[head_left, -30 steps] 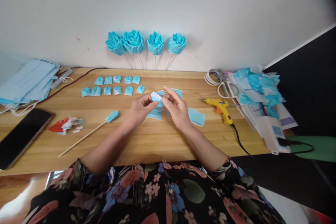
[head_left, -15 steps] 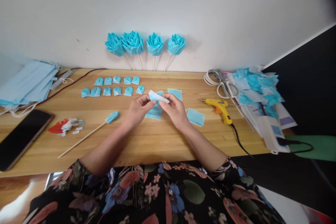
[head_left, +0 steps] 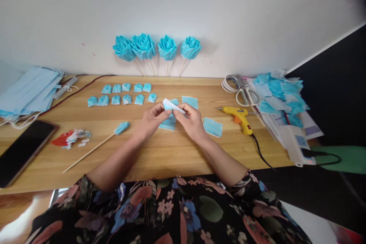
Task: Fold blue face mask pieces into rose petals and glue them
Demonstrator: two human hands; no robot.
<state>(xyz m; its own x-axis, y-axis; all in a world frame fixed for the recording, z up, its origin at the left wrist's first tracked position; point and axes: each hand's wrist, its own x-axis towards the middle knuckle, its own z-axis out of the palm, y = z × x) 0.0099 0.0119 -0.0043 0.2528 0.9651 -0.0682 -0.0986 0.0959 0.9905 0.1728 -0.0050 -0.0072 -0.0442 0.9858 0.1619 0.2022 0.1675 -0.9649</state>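
Observation:
Both hands meet over the middle of the wooden table [head_left: 160,156]. My left hand [head_left: 151,121] and my right hand [head_left: 192,122] pinch the two ends of a small folded blue-and-white paper piece [head_left: 170,105], fingers closed on it. Under the hands lie flat blue squares [head_left: 169,122], with another [head_left: 213,127] to the right. Two rows of small folded blue petals [head_left: 122,94] sit behind the left hand. A wooden skewer with a blue tip [head_left: 98,146] lies to the left.
Several blue paper roses on sticks [head_left: 156,47] lean on the wall. A yellow glue gun [head_left: 238,116], scissors [head_left: 246,93] and a heap of blue scraps [head_left: 281,97] lie right. Blue face masks [head_left: 27,91], a phone [head_left: 24,148] and red-white scraps [head_left: 70,137] lie left.
The right hand's fingers, raised before, have closed down onto the paper piece, which now tilts lower on its right end. Both hands stay in the same place.

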